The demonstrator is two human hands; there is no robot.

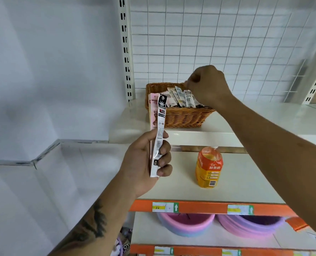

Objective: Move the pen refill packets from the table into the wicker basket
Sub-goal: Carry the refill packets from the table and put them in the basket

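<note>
A brown wicker basket (181, 117) stands on the upper white shelf and holds several pen refill packets (181, 97). My left hand (146, 163) grips a long white and black refill packet (159, 137) upright in front of the basket, with a pink packet (152, 111) held behind it. My right hand (209, 84) hovers over the basket's back right rim with its fingers curled downward; what they hold, if anything, is hidden.
An orange drink bottle (209, 167) stands on the middle shelf (246, 178) below the basket. Pink and purple bowls (186, 226) sit on the shelf underneath. A white wire grid (227, 43) backs the shelving. A white wall lies to the left.
</note>
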